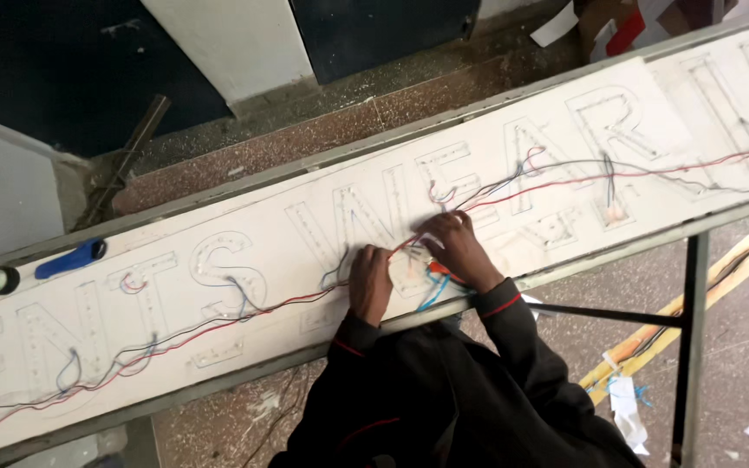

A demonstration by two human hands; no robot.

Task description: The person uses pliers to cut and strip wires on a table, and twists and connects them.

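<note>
While both hands work over the middle of the long white sign panel [244, 303], the fingers are bunched so tightly that much of what they do is hidden. The left hand [368, 283] rests knuckles-up on the panel, curled closed around the red wire [556, 184] where it comes in from the left, though the pinch itself cannot be seen. The right hand [459, 247] bends over just beside it, fingertips clenched on something small at the wire junction; whether that is a wire end or a connector cannot be told. A tuft of blue and orange wire ends [433, 284] pokes out under the right palm. Red and dark wires trail along the panel in both directions, looping through outlined letter shapes (their dotted light rows are too faint to make out clearly). The panel is cut off at both edges of the view. Near its far left lie a blue-handled tool [69, 260] and a roll of tape [1, 279], well apart from the hands. Dark sleeves with red trim cover the forearms, and the panel's near rim hides the wrists' undersides.
</note>
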